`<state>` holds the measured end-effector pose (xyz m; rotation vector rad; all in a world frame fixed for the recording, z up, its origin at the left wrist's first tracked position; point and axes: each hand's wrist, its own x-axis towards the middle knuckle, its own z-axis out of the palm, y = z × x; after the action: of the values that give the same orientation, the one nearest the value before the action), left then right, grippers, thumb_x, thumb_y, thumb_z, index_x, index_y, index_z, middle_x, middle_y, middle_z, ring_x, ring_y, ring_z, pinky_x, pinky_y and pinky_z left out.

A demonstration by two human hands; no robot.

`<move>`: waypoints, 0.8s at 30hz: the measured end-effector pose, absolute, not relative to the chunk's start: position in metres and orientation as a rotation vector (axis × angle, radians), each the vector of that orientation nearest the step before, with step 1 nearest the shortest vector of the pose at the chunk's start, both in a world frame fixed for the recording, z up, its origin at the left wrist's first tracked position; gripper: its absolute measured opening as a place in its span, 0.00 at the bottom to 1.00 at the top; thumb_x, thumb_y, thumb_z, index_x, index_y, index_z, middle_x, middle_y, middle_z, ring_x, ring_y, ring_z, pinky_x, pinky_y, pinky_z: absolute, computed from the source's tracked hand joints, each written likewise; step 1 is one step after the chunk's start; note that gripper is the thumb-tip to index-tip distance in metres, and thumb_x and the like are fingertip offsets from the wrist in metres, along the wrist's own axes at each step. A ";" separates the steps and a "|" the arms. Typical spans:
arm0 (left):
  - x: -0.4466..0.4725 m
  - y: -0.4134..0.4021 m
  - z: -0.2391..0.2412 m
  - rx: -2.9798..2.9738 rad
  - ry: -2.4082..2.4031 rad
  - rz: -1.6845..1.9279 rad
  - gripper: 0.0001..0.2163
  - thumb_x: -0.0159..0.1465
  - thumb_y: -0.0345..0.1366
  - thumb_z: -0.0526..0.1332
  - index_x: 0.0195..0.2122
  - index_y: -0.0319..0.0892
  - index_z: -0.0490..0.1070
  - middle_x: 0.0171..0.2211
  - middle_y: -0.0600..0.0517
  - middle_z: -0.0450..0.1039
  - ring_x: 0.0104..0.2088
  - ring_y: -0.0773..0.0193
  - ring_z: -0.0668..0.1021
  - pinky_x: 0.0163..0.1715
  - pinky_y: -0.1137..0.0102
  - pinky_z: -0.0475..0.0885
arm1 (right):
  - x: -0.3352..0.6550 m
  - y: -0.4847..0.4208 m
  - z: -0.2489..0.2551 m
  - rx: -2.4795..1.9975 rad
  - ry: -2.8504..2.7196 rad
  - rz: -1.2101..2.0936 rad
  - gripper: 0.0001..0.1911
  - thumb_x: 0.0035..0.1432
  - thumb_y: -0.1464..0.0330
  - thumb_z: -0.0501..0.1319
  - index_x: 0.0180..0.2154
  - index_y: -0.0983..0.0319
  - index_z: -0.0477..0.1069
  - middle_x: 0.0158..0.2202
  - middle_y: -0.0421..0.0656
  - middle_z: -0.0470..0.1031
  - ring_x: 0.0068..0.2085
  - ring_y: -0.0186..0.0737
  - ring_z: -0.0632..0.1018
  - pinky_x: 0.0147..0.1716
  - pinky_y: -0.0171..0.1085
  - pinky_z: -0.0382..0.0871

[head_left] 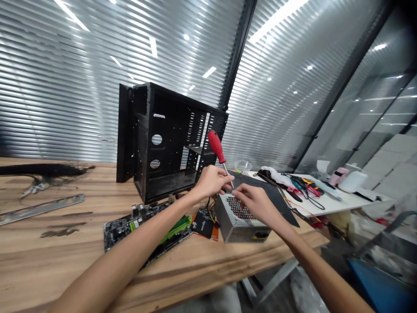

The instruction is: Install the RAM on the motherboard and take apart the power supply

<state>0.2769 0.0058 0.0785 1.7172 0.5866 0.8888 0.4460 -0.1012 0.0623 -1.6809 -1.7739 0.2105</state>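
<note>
A screwdriver (pixel 216 145) with a red handle tilts above the table, its handle up and its metal shaft pointing down. My left hand (pixel 212 180) is closed around the shaft. Close to the tip, my right hand (pixel 250 198) is pinched, and whatever its fingers hold is too small to make out. Both hands are above a grey power supply (pixel 244 234) with a perforated top. Partly under my left forearm lies a motherboard (pixel 122 228) with green memory sticks (pixel 177 228). A black solid-state drive (pixel 203 223) sits between board and power supply.
Behind my hands stands an open black computer case (pixel 169 182). Cables (pixel 42 169) and a metal strip (pixel 42 208) lie on the left of the wooden table (pixel 65 261). A dark mat (pixel 276 200) and a white table (pixel 345 200) with tools are on the right.
</note>
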 end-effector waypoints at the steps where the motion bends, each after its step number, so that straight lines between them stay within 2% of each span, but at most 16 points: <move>1: 0.276 0.008 0.078 1.729 0.598 0.899 0.06 0.67 0.34 0.68 0.37 0.34 0.80 0.31 0.45 0.83 0.33 0.59 0.85 0.24 0.73 0.77 | 0.446 -0.098 0.062 -1.652 -1.787 0.248 0.15 0.68 0.55 0.57 0.36 0.58 0.73 0.32 0.41 0.81 0.26 0.40 0.79 0.30 0.37 0.67; 5: 0.267 0.017 0.083 1.915 0.697 1.011 0.09 0.66 0.38 0.68 0.35 0.37 0.83 0.30 0.48 0.83 0.30 0.62 0.82 0.28 0.73 0.73 | 0.440 -0.086 0.060 -1.728 -1.923 0.215 0.14 0.67 0.58 0.58 0.34 0.58 0.74 0.27 0.40 0.79 0.28 0.41 0.79 0.31 0.37 0.65; 8: 0.255 0.022 0.092 2.082 0.840 1.130 0.11 0.64 0.42 0.69 0.32 0.39 0.84 0.25 0.51 0.80 0.30 0.63 0.79 0.31 0.72 0.68 | 0.429 -0.079 0.057 -1.786 -1.948 0.182 0.15 0.67 0.55 0.59 0.36 0.58 0.75 0.29 0.42 0.81 0.29 0.42 0.80 0.31 0.37 0.64; 12: 0.241 0.024 0.104 2.156 0.953 1.135 0.10 0.62 0.40 0.71 0.30 0.38 0.84 0.21 0.53 0.75 0.29 0.64 0.76 0.30 0.71 0.63 | 0.422 -0.075 0.057 -1.767 -1.888 0.111 0.17 0.67 0.53 0.58 0.38 0.58 0.77 0.34 0.44 0.83 0.32 0.43 0.81 0.31 0.37 0.66; 16: 0.240 0.020 0.108 2.292 0.894 1.043 0.10 0.63 0.39 0.70 0.31 0.38 0.85 0.22 0.52 0.76 0.29 0.63 0.76 0.31 0.70 0.63 | 0.430 -0.076 0.080 -1.643 -1.663 0.035 0.19 0.66 0.51 0.59 0.38 0.59 0.77 0.33 0.45 0.82 0.32 0.43 0.81 0.33 0.40 0.71; 18: 0.243 0.016 0.107 2.353 0.795 0.975 0.09 0.65 0.38 0.68 0.31 0.38 0.84 0.23 0.51 0.77 0.28 0.63 0.77 0.31 0.70 0.64 | 0.435 -0.078 0.100 -1.492 -1.526 0.051 0.22 0.64 0.47 0.61 0.42 0.60 0.76 0.36 0.47 0.82 0.35 0.44 0.81 0.31 0.39 0.73; 21: 0.249 0.005 0.105 2.453 0.627 0.883 0.08 0.66 0.35 0.67 0.31 0.39 0.83 0.25 0.50 0.80 0.29 0.63 0.78 0.32 0.70 0.66 | 0.435 -0.086 0.131 -1.299 -1.497 0.041 0.29 0.62 0.45 0.63 0.55 0.58 0.72 0.47 0.50 0.81 0.41 0.46 0.82 0.27 0.37 0.74; 24: 0.255 -0.009 0.105 2.515 0.525 0.846 0.08 0.66 0.34 0.68 0.28 0.39 0.81 0.26 0.50 0.80 0.29 0.63 0.79 0.32 0.70 0.67 | 0.430 -0.095 0.152 -1.306 -1.580 -0.019 0.34 0.61 0.45 0.64 0.61 0.57 0.66 0.52 0.50 0.79 0.35 0.43 0.81 0.25 0.38 0.74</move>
<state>0.2545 -0.0087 0.1049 2.5146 0.5251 0.8465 0.4303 -0.0949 0.1525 -1.3057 -1.5805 -0.0192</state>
